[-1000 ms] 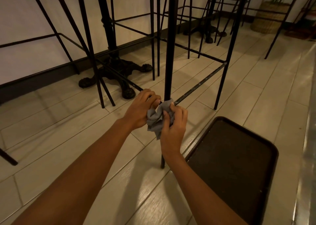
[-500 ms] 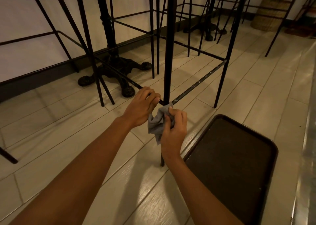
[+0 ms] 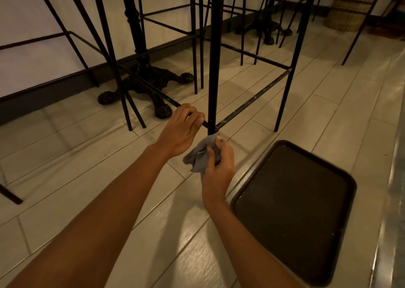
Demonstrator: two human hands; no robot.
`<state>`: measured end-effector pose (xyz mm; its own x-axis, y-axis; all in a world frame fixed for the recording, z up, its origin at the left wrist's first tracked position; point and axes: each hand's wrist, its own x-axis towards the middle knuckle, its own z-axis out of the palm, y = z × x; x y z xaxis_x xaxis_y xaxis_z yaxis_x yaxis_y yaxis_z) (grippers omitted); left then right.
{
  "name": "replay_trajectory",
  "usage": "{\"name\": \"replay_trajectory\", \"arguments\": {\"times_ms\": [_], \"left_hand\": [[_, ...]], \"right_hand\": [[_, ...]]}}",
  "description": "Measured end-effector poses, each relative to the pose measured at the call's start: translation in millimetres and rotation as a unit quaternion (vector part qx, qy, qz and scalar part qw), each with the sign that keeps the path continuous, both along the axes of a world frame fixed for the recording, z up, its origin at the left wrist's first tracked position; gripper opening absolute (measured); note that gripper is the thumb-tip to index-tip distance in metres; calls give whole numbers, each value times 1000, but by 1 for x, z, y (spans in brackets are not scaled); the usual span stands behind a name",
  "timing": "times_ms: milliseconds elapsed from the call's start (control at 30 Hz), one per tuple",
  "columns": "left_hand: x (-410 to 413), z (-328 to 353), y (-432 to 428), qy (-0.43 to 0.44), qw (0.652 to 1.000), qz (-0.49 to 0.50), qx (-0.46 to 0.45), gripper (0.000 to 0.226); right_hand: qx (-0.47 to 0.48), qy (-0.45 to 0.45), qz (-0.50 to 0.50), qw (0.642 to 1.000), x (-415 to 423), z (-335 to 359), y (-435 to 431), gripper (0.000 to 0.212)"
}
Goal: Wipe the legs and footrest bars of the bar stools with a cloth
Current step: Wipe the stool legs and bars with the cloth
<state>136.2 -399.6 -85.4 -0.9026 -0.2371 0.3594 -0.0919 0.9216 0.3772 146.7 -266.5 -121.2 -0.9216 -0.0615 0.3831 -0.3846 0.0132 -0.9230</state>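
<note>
A black metal bar stool stands in front of me; its near leg point(image 3: 213, 68) runs down the middle of the view. My right hand point(image 3: 219, 167) grips a grey cloth point(image 3: 198, 156) wrapped around that leg just below the footrest joint. My left hand point(image 3: 182, 130) holds the left footrest bar point(image 3: 171, 100) close to the joint. The right footrest bar point(image 3: 254, 98), scuffed with pale marks, runs to the stool's far right leg point(image 3: 287, 95). The leg's lower part is hidden behind my right hand.
A dark brown tray point(image 3: 293, 209) lies on the tiled floor at the right. A cast-iron table base point(image 3: 144, 84) stands behind the stool by the wall. More black stools line the wall, and a woven basket point(image 3: 348, 9) sits far right.
My right hand with the cloth has slid down the leg, from the footrest joint to just below it. My left hand has kept its hold on the left bar.
</note>
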Motion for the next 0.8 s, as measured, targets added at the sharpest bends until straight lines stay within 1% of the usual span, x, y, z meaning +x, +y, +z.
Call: {"name": "replay_trajectory", "arguments": {"times_ms": [100,333,433,533,633,733,800], "left_hand": [[-1,-1,2,1,1000,7,17,29],[0,0,6,-12,999,12,48,27],[0,1,7,-18,998,14,58,27],[0,2,8,-17,997,12,76,27],[1,3,10,-5,995,8,99,25],[2,3,14,6,992,13,127,26],[1,2,14,3,992,13,127,28]], "right_hand": [[0,-34,-1,999,3,-3,0,31],[7,-91,4,996,5,-5,9,33],[3,-96,9,995,6,-3,11,35],[11,-74,3,997,7,1,7,40],[20,-59,6,998,7,0,4,39],[31,-69,7,997,7,-8,6,40],[40,-87,8,995,9,-15,9,39]]}}
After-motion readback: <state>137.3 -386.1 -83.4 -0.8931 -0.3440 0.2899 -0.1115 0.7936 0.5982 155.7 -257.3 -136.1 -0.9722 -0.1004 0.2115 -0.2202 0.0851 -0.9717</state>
